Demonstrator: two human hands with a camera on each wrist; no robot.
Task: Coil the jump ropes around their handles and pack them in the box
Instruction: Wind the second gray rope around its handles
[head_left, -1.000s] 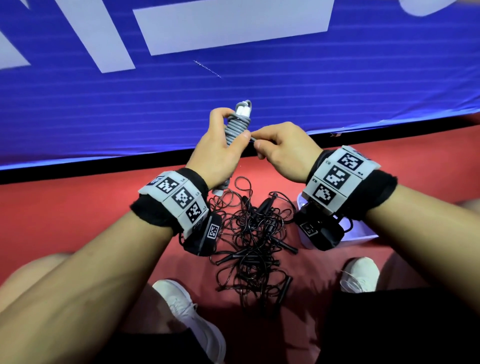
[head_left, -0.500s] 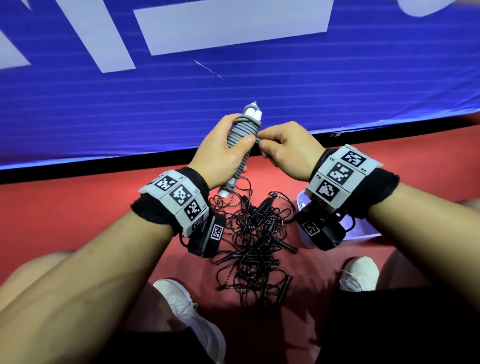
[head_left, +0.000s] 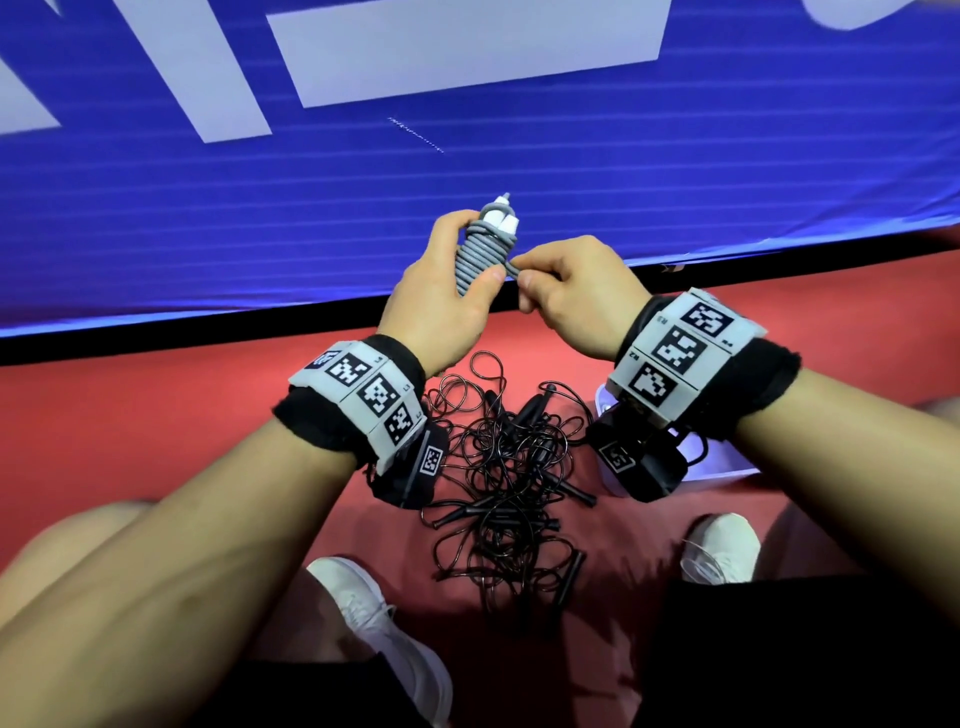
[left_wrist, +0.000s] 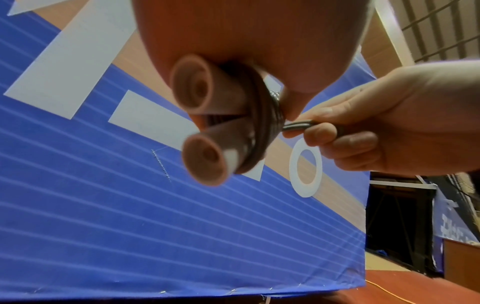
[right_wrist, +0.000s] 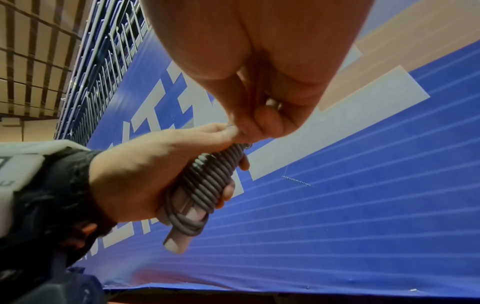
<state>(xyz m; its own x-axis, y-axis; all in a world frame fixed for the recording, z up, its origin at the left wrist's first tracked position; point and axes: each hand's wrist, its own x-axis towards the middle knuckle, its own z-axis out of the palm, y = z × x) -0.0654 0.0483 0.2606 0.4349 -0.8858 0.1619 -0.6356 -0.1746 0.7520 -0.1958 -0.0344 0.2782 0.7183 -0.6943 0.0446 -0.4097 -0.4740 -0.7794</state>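
My left hand (head_left: 447, 291) grips a grey jump rope (head_left: 480, 254) wound tightly round its two white handles, held upright in front of me. In the left wrist view the two handle ends (left_wrist: 197, 131) point at the camera with the coil (left_wrist: 265, 123) behind them. My right hand (head_left: 566, 291) pinches the loose grey rope end (left_wrist: 298, 125) just right of the coil. The right wrist view shows the coil (right_wrist: 210, 176) in the left hand's (right_wrist: 161, 164) fist. A tangle of black jump ropes (head_left: 509, 467) lies on the red floor below my wrists. The white box (head_left: 722, 462) is partly hidden under my right wrist.
A blue banner (head_left: 467, 156) with white shapes stands close ahead along the floor edge. My two white shoes (head_left: 384, 623) (head_left: 722, 545) flank the black tangle. Red floor (head_left: 130, 415) stretches to the left.
The grey bundle has tilted back and forth in my left hand. My right hand has stayed at the coil's right side, pinching the rope end a little lower on the coil.
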